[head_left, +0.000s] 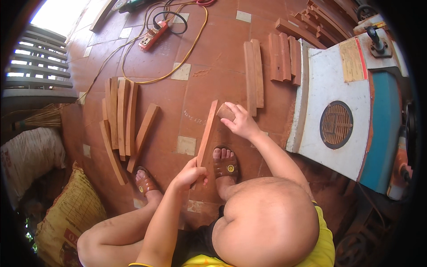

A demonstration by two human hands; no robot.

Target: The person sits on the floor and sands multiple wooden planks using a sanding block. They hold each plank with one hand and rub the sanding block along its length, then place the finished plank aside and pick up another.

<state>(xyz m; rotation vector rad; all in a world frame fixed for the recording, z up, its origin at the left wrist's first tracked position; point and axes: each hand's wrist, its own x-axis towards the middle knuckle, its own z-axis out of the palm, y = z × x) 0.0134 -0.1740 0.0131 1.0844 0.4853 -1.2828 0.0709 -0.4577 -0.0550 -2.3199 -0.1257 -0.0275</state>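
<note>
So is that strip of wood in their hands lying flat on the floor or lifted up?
Lifted. The wooden strip is held by the left hand at its near end, and the right hand presses a small block at its far end.

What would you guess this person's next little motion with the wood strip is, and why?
Probably a stroke of the right hand along the wooden strip: it presses a small block against the strip's far end while the left hand grips the near end, steadying it.
</note>
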